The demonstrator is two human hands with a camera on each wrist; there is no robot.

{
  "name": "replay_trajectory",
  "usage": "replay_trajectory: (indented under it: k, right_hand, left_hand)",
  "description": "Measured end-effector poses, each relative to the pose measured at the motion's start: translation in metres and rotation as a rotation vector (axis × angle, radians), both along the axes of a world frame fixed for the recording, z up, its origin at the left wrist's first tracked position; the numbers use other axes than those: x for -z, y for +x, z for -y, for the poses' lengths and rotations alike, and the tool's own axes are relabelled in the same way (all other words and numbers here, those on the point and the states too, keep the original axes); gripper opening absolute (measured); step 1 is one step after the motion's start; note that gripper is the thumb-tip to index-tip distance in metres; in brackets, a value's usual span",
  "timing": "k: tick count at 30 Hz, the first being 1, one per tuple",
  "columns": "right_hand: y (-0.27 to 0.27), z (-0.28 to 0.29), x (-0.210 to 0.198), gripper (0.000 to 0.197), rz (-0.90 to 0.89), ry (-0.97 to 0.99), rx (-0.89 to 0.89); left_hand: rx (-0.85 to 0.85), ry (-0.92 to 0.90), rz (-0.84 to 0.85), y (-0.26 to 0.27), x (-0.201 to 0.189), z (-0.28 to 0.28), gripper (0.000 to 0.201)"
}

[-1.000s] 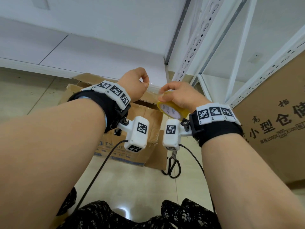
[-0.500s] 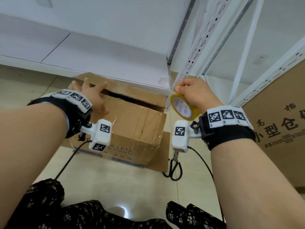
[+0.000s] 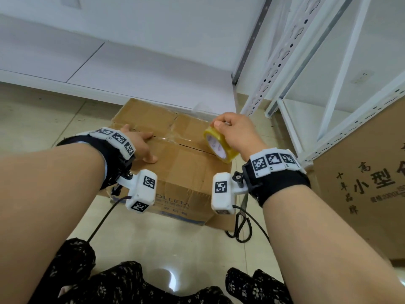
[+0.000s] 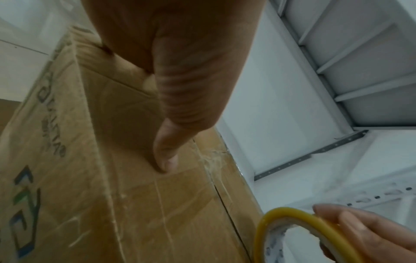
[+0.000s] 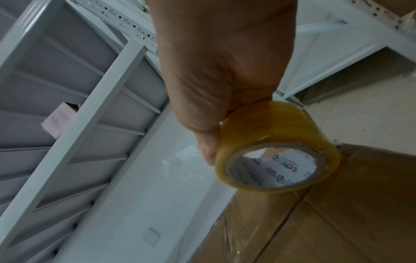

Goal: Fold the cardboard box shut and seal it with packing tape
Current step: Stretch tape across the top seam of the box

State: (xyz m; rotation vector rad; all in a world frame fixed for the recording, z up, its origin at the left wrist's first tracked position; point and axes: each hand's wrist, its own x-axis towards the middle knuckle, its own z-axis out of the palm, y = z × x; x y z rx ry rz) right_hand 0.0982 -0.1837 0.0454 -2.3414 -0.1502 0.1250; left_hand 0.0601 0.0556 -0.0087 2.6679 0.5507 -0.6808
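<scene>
A brown cardboard box stands on the floor against the wall, its two top flaps lying flat with a thin seam between them. My left hand presses flat on the near flap beside the seam, fingers straight; the thumb touches the cardboard. My right hand grips a yellowish roll of packing tape above the box's right end, over the seam. The roll hangs just above the cardboard. Old clear tape remains stick to the flaps.
Black-handled scissors lie on the tiled floor by the box's right front corner. A white metal shelf rack stands at the right, with a large printed carton leaning beside it. The white wall runs right behind the box.
My left hand pushed the far flap down and now lies flat on the shut top. The right hand brought the tape roll down to the box's right end.
</scene>
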Motion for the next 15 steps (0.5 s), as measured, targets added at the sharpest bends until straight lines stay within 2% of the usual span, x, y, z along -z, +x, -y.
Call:
replay_trajectory:
  k: [6, 10, 12, 15]
  right_hand:
    - [0.007, 0.014, -0.007, 0.020, -0.118, -0.142, 0.044]
    - [0.009, 0.022, -0.012, 0.019, -0.160, -0.194, 0.062]
    - [0.010, 0.024, -0.015, 0.016, -0.188, -0.300, 0.024]
    - [0.012, 0.029, -0.014, 0.015, -0.202, -0.438, -0.023]
  left_hand:
    - [0.059, 0.137, 0.029, 0.000, -0.013, 0.002, 0.068]
    - [-0.006, 0.072, 0.054, -0.004, -0.017, 0.000, 0.069]
    - [-0.008, 0.017, 0.058, 0.000, -0.016, 0.004, 0.068]
    - [-0.066, 0.014, 0.129, -0.002, -0.016, 0.006, 0.090]
